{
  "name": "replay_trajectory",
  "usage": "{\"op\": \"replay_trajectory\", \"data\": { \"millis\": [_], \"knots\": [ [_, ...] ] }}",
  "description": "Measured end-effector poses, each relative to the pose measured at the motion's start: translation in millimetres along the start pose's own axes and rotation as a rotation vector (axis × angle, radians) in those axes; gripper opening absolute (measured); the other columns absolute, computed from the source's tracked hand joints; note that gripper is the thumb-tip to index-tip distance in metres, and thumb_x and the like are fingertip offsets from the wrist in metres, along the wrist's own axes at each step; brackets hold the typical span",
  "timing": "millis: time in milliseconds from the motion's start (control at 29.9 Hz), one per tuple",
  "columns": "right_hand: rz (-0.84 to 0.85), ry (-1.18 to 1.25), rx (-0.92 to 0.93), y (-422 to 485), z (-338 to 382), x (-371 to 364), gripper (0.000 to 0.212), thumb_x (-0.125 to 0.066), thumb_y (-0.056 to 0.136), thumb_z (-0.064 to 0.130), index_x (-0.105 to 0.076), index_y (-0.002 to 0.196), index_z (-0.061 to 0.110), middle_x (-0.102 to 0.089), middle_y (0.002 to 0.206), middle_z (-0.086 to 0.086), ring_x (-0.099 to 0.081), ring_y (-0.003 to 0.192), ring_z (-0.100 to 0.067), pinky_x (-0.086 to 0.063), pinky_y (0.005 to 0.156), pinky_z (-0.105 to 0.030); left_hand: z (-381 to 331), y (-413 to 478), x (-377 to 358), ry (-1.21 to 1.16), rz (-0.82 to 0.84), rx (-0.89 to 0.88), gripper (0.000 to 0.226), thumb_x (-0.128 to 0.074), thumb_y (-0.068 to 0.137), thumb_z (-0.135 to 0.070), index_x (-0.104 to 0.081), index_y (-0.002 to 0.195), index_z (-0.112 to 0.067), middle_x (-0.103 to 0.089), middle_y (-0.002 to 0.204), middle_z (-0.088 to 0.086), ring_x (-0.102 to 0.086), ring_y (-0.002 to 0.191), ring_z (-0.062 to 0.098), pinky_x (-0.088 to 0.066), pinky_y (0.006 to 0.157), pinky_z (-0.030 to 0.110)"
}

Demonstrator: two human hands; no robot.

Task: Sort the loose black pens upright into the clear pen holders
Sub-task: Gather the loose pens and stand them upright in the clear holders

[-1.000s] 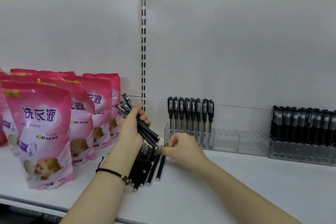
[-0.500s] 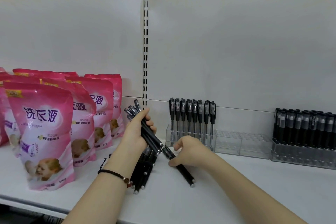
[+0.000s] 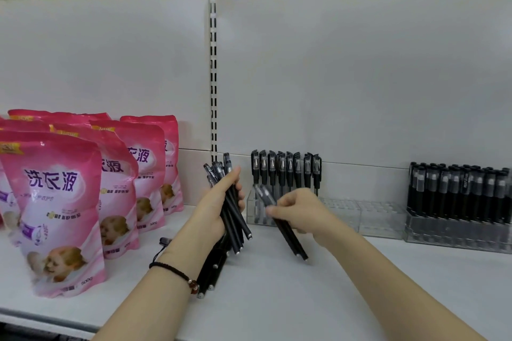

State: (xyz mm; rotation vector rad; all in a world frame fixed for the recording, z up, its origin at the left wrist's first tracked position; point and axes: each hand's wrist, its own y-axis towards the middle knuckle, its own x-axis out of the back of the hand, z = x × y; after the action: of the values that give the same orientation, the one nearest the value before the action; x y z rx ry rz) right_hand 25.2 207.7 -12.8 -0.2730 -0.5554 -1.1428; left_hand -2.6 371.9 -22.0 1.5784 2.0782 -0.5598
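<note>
So, left hand (image 3: 217,209) is curled round a bundle of black pens (image 3: 238,225), tilted above the loose pile (image 3: 214,266) on the shelf (image 3: 304,302). Right hand (image 3: 300,210) pinches a pen (image 3: 291,241), slanted just in front of the clear holder (image 3: 346,216).

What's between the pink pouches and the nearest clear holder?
Head view: the left hand, gripping a bundle of pens, with loose pens lying on the shelf below it.

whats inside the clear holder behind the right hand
A row of black pens stands upright in the left end of the clear holder; slots further right look empty. The right hand covers some slots.
</note>
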Motion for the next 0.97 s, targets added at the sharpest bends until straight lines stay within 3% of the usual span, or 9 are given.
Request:
{"op": "replay_trajectory", "data": {
  "millis": [67,167,301,402,502,602,703,970],
  "knots": [
    [-0.024,0.258,0.07,-2,4,2,0.025,-0.07,0.088,0.022,-0.059,0.069,0.01,-0.044,0.058,-0.002,-0.039,0.053,-0.013,-0.032,0.049,-0.021,4,0,-3,0.034,0.019,-0.026,0.022,-0.072,0.083,-0.026,-0.063,0.073,-0.009,-0.065,0.066,0.002,-0.064,0.058,0.012,-0.053,0.054,0.021],
    [0.026,0.302,0.127,-6,7,-3,0.018,-0.071,0.087,0.02,-0.066,0.072,0.012,-0.046,0.055,0.003,-0.04,0.05,-0.01,-0.028,0.042,-0.018,8,0,-5,0.06,0.062,-0.052,0.024,-0.074,0.08,-0.026,-0.068,0.084,-0.003,-0.07,0.077,0.006,-0.069,0.073,0.019,-0.059,0.074,0.032],
    [0.04,0.315,0.151,-5,4,-9,0.021,-0.068,0.089,0.013,-0.063,0.069,0.009,-0.044,0.047,0.01,-0.036,0.046,-0.008,-0.027,0.04,-0.014,12,-5,-9,0.087,0.172,-0.056,0.052,-0.071,0.078,-0.029,-0.063,0.118,0.004,-0.07,0.111,0.019,-0.068,0.102,0.032,-0.06,0.074,0.039],
    [0.005,0.339,0.183,-5,1,-9,0.018,-0.068,0.089,0.01,-0.063,0.072,0.003,-0.043,0.043,0.014,-0.039,0.041,-0.001,-0.031,0.04,-0.01,15,-5,-10,0.101,0.187,-0.09,0.043,-0.07,0.079,-0.019,-0.064,0.115,0.005,-0.071,0.105,0.019,-0.07,0.094,0.028,-0.06,0.074,0.038],
    [-0.009,0.298,0.174,-5,0,-8,0.016,-0.074,0.084,0.014,-0.07,0.086,-0.002,-0.053,0.048,0.013,-0.047,0.042,0.001,-0.033,0.04,-0.008,14,-3,-9,0.155,0.155,-0.178,0.029,-0.073,0.073,-0.017,-0.069,0.097,-0.001,-0.073,0.089,0.014,-0.07,0.085,0.024,-0.06,0.074,0.037],
    [0.01,0.084,0.128,-2,-3,-9,0.022,-0.081,0.076,0.022,-0.071,0.089,0.007,-0.064,0.066,0.003,-0.054,0.052,-0.004,-0.037,0.042,-0.015,6,-5,-9,0.17,0.108,-0.292,0.026,-0.073,0.076,-0.016,-0.067,0.097,-0.002,-0.072,0.08,0.011,-0.069,0.076,0.019,-0.059,0.068,0.032],
    [0.061,0.019,0.132,1,-8,-11,0.009,-0.079,0.078,0.017,-0.073,0.081,0.011,-0.068,0.066,0.0,-0.057,0.056,-0.008,-0.041,0.043,-0.02,1,-5,-7,0.215,0.074,-0.393,0.016,-0.073,0.081,-0.013,-0.066,0.093,-0.007,-0.072,0.074,0.007,-0.069,0.069,0.016,-0.057,0.061,0.028],
    [0.066,-0.109,0.169,3,-17,-12,0.017,-0.078,0.079,0.027,-0.069,0.078,0.012,-0.064,0.066,0.002,-0.056,0.053,-0.004,-0.038,0.043,-0.01,20,1,-6,0.364,0.093,-0.323,0.024,-0.077,0.078,-0.006,-0.063,0.097,0.002,-0.068,0.071,0.014,-0.064,0.065,0.026,-0.054,0.063,0.034]
  ]
}}
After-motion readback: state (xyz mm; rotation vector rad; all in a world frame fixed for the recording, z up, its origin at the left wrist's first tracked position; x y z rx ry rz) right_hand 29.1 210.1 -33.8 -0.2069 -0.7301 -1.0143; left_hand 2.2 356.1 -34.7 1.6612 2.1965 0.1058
